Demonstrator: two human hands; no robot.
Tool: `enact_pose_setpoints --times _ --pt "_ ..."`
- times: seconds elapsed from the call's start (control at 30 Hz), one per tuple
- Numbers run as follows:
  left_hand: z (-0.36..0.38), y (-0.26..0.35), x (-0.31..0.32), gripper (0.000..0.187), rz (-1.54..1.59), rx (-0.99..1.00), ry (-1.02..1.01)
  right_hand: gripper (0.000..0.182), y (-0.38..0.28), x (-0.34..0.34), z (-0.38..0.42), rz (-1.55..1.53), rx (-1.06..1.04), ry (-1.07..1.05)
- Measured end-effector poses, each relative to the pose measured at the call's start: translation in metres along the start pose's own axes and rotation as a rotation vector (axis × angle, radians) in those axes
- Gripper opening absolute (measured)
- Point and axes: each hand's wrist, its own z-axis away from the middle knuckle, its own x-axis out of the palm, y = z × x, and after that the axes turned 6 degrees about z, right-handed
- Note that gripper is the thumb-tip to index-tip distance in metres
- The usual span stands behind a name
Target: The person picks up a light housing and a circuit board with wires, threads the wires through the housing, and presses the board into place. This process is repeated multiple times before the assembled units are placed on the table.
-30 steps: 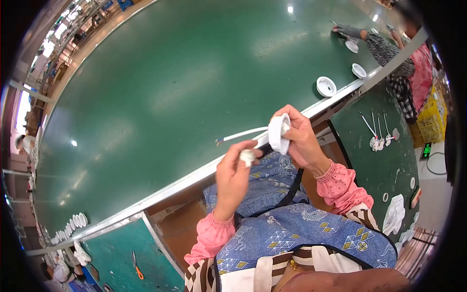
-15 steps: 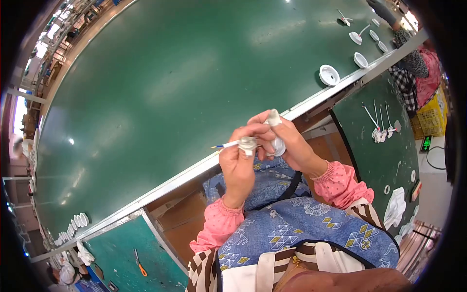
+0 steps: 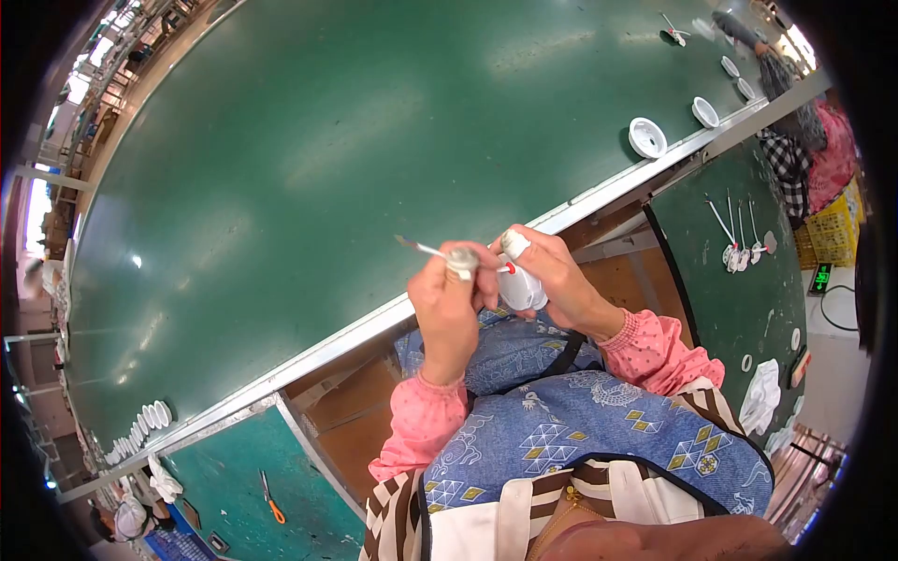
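Note:
My left hand [image 3: 443, 304] pinches a thin white cable [image 3: 426, 248], whose dark tip sticks out over the table edge. Its thumb is wrapped in whitish tape. In my right hand [image 3: 561, 285] is a white round plastic cup [image 3: 524, 292], tilted, with a red collar [image 3: 507, 268] where the cable meets it. That thumb also wears a white wrap. Both hands are close together above my lap, in front of the green table [image 3: 327, 168]. My fingers hide part of the cup and cable.
White cups [image 3: 647, 137] stand along the table's right edge, near a co-worker's gloved hand [image 3: 737, 30]. Several wired parts [image 3: 739, 254] lie on the right side table. Orange-handled scissors [image 3: 272, 505] rest on the left one. A row of white discs [image 3: 145, 424] sits far left.
The cup in my right hand has turned, and its red collar now shows. My left hand has shifted slightly left with the cable. A wired cup at far right has left its spot near the co-worker's hand.

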Motion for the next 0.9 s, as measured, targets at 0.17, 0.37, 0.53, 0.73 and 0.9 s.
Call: enact_pose_setpoints --times 0.17,0.37,0.53,0.73,0.9 --pt "0.014 -0.006 0.016 0.026 -0.513 0.419 -0.140 0.026 0.012 -0.002 -0.016 0.079 -0.185 0.065" --pt "0.008 -0.003 -0.001 0.030 -0.129 0.189 -0.102 0.031 0.010 -0.002 -0.013 0.001 -0.151 -0.023" --pt "-0.003 0.007 -0.001 0.033 0.016 0.163 -0.118 0.042 -0.010 0.006 -0.016 -0.063 -0.018 -0.075" --pt "0.000 0.006 -0.003 0.024 -0.356 0.303 -0.042 0.045 -0.005 0.002 -0.021 -0.109 0.027 0.002" --pt "0.000 0.004 -0.003 0.016 -0.544 0.268 0.039 0.039 0.005 -0.005 -0.024 -0.156 0.084 -0.076"
